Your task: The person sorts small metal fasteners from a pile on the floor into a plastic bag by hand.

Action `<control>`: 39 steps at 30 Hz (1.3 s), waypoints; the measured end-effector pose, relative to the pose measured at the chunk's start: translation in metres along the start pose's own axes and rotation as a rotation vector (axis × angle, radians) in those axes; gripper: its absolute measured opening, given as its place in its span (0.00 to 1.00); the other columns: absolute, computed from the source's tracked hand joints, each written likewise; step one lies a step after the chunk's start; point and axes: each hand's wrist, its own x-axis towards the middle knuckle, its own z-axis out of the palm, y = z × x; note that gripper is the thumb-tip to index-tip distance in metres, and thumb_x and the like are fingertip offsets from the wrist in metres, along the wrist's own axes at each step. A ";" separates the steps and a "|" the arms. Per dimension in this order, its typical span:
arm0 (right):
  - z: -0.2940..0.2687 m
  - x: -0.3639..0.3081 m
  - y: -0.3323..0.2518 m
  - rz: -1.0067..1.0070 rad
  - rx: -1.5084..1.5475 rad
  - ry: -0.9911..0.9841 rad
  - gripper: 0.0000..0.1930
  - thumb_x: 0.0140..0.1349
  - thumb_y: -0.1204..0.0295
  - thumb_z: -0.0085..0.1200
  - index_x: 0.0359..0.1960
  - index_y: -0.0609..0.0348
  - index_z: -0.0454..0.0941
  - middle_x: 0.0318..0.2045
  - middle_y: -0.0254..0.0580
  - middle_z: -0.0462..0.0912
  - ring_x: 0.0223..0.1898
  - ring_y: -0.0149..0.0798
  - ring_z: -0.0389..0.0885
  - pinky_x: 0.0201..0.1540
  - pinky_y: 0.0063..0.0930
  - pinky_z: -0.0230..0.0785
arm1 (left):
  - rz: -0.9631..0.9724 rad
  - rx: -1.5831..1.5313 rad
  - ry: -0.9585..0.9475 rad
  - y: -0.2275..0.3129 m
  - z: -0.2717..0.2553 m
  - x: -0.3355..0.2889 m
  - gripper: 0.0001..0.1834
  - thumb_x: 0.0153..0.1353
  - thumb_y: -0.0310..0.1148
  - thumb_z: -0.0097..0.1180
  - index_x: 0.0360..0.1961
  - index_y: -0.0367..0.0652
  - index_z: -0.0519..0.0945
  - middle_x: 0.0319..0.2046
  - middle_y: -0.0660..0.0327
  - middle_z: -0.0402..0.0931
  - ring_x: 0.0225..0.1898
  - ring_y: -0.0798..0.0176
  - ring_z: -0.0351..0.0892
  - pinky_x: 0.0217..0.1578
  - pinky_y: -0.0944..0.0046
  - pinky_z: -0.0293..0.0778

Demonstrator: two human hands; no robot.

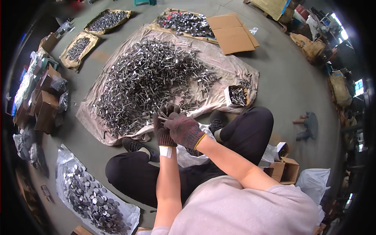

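Observation:
Dark knitted gloves cover both my hands, which meet in front of my crossed legs. My left hand [163, 131] is closed, with white tape at its wrist. Against it, my right hand [185, 129] is curled round some slim metal pins [163, 116] whose ends stick out between the two gloves. How the pins are shared between the fingers is partly hidden. Just beyond lies a big heap of similar shiny metal pins [145, 74] on a pale cloth [88, 113]. Below my hands, a white plastic bag [203, 158] with metal pieces sits between my legs.
A small box of pins [228, 97] stands at the cloth's right side. Cardboard [231, 33] lies at the far edge. Flat metal discs [92, 199] are spread on plastic at lower left. Cartons [47, 111] line the left, and an open carton [290, 170] sits by my right.

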 end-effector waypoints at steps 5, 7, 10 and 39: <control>-0.003 -0.018 -0.018 0.041 0.014 0.148 0.10 0.54 0.73 0.50 0.38 0.54 0.81 0.42 0.50 0.79 0.42 0.54 0.80 0.45 0.47 0.75 | -0.052 -0.045 -0.169 0.004 -0.008 -0.008 0.25 0.69 0.53 0.44 0.52 0.47 0.81 0.55 0.48 0.78 0.58 0.42 0.73 0.63 0.39 0.61; -0.002 -0.023 -0.020 -0.028 -0.012 0.135 0.10 0.55 0.72 0.50 0.38 0.53 0.81 0.41 0.49 0.79 0.42 0.54 0.80 0.44 0.46 0.76 | -0.056 -0.060 -0.178 0.005 -0.014 -0.007 0.25 0.69 0.53 0.44 0.53 0.47 0.81 0.55 0.49 0.78 0.58 0.42 0.73 0.63 0.39 0.61; 0.001 -0.030 -0.019 -0.064 0.021 0.189 0.10 0.56 0.70 0.50 0.38 0.52 0.81 0.41 0.49 0.80 0.43 0.54 0.80 0.44 0.46 0.75 | -0.028 -0.090 -0.113 0.003 -0.010 -0.008 0.24 0.70 0.52 0.43 0.53 0.47 0.81 0.53 0.49 0.78 0.57 0.43 0.74 0.63 0.40 0.62; -0.002 -0.041 0.058 0.167 0.818 0.431 0.12 0.53 0.77 0.56 0.41 0.60 0.82 0.38 0.49 0.84 0.40 0.46 0.84 0.44 0.33 0.76 | -0.225 -0.376 0.019 -0.014 0.024 -0.046 0.33 0.67 0.56 0.49 0.66 0.47 0.69 0.66 0.47 0.65 0.65 0.38 0.65 0.60 0.32 0.66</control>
